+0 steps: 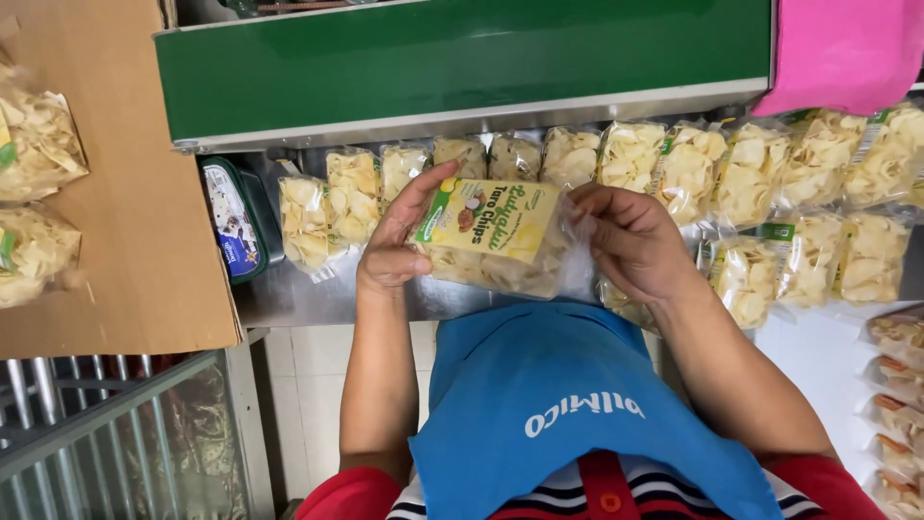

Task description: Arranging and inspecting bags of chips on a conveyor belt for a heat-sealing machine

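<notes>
A: What is sitting on the surface, biggest first?

B: A long green machine housing is running across the top, with a pink cloth lying at its right end. A cardboard sheet is lying on the left, carrying two clear bags of pale chips. Below the housing, a row of sealed chip bags is stretching along the steel, each one clear and packed with pale yellow slices. A small dark green tub is sitting at the row's left end.

A: And the bag being handled?

B: The held chip bag is hovering above the surface, just in front of the row and over a blue apron. It is clear too, filled with the same slices, and a yellow and green label is facing up.

A: How are the fingers sitting on it?

B: The left hand is gripping the bag's left edge, thumb on the label corner and fingers curling behind. The right hand is pinching the bag's clear right end, fingers bent narrow around the plastic. The bag is lying between both hands, touching each.
</notes>
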